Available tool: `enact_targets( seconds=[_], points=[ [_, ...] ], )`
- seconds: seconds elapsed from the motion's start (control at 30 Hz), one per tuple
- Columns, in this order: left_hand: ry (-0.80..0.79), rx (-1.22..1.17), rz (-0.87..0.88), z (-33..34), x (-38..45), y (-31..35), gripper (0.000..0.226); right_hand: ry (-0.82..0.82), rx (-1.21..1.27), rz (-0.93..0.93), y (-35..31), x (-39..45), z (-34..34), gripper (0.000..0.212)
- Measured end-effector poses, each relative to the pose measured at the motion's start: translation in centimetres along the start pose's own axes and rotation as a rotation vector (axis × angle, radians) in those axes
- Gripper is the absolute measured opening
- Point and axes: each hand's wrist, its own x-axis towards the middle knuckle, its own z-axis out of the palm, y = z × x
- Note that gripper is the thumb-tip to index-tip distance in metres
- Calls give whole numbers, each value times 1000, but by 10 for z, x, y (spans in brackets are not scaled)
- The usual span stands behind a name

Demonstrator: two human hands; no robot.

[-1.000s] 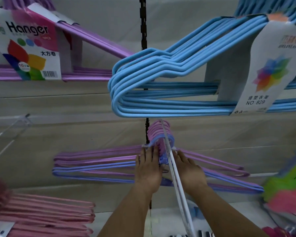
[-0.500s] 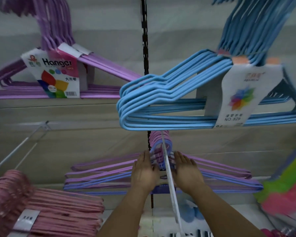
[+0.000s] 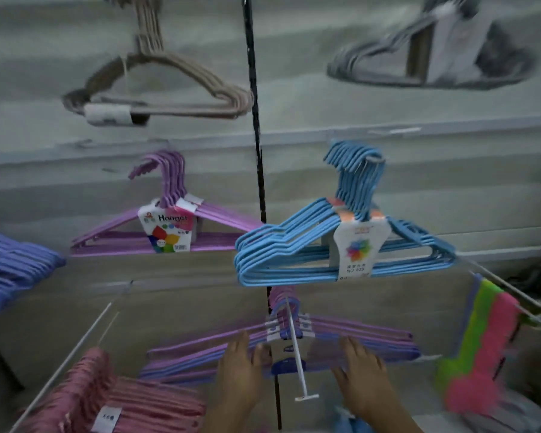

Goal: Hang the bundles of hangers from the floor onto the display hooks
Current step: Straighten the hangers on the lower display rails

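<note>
At about six o'clock in the view, the left hand (image 3: 238, 375) and the right hand (image 3: 361, 375) lie with fingers straight against a purple-and-blue hanger bundle (image 3: 200, 354), one on either side of the white display hook (image 3: 295, 348) that carries it; neither hand curls round anything, though motion blur softens the fingertips. At one o'clock from the hands hangs a light-blue hanger bundle (image 3: 294, 260), at eleven o'clock a purple labelled bundle (image 3: 113, 242), and at eight o'clock a pink bundle (image 3: 132, 404).
</note>
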Motion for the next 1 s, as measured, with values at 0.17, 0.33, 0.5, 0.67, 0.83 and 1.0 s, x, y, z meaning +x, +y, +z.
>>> enact_targets(
  seconds=[0.17,0.33,0.5,0.67,0.83,1.0],
  points=[
    [84,-46,73,-54,-31,14,53,121,10,85,-6,-49,-52,62],
    [234,-134,234,-113,-46,52,33,271,-48,79,-17,-79,-125,53],
    [365,-125,413,-162,-47,112,33,541,-126,72,-19,-91,-208,48],
    [414,-89,504,-198,-52,184,42,687,-175,103,-9,-93,-290,47],
    [469,-123,615,-209,-47,260,42,758,-156,69,8,-77,-345,47],
    [523,-3,723,-204,-25,334,41,806,-172,30,38,-44,-388,45]
  ],
)
